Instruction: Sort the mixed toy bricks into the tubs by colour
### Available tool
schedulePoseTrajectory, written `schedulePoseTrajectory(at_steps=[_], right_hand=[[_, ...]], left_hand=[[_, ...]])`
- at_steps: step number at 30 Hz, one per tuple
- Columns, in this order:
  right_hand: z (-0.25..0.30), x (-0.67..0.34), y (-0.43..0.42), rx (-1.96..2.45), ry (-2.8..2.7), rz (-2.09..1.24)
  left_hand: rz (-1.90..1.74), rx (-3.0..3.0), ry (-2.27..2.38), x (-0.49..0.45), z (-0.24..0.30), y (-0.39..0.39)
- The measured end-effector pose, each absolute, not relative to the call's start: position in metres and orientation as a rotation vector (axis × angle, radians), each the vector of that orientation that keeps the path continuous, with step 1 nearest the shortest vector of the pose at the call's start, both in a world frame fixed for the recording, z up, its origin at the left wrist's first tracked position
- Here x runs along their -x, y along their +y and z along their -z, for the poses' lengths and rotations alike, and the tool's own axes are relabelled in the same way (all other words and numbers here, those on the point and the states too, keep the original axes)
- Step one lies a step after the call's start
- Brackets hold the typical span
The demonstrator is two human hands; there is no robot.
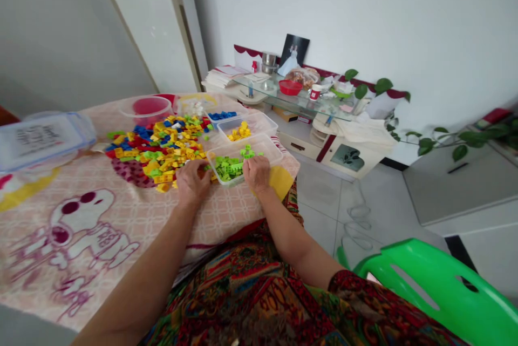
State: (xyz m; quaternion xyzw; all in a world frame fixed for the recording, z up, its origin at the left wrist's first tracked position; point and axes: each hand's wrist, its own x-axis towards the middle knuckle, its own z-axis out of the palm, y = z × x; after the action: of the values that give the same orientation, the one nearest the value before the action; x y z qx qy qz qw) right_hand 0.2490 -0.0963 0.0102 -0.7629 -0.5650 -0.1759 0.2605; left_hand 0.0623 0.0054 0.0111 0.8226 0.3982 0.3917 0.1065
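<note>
My left hand (193,180) rests at the near right edge of a heap of mixed toy building bricks (172,143), its fingers curled down; what they pinch is hidden. Beside it stands a clear plastic box (269,147) with light green bricks (229,167) in it. Over this box's near right side my right hand (257,173) is closed, with green bricks right at its fingertips. Whether it grips a brick or the rim I cannot tell. Behind are a second clear box (265,123) with yellow bricks (239,131) and another holding blue bricks (222,115).
A patterned cloth (162,238) covers the table. At the back stands a round clear tub (145,108); a blue-edged lidded container (44,138) is at the left. A green plastic chair (429,281) is on my right. Beyond the table stands a cluttered glass-topped cabinet (299,100).
</note>
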Motion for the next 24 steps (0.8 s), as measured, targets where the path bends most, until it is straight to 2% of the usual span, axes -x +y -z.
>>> schedulePoseTrajectory(at_steps=[17,24], right_hand=[[-0.012,-0.247,-0.097,2.050,-1.515,0.346],[-0.018,-0.244,-0.100,2.095,-1.533,0.348]], left_hand=[[-1.118,-2.345,1.252,-0.064,-0.015,-0.003],[-1.273,-2.381,1.260,-0.063,-0.011,0.004]])
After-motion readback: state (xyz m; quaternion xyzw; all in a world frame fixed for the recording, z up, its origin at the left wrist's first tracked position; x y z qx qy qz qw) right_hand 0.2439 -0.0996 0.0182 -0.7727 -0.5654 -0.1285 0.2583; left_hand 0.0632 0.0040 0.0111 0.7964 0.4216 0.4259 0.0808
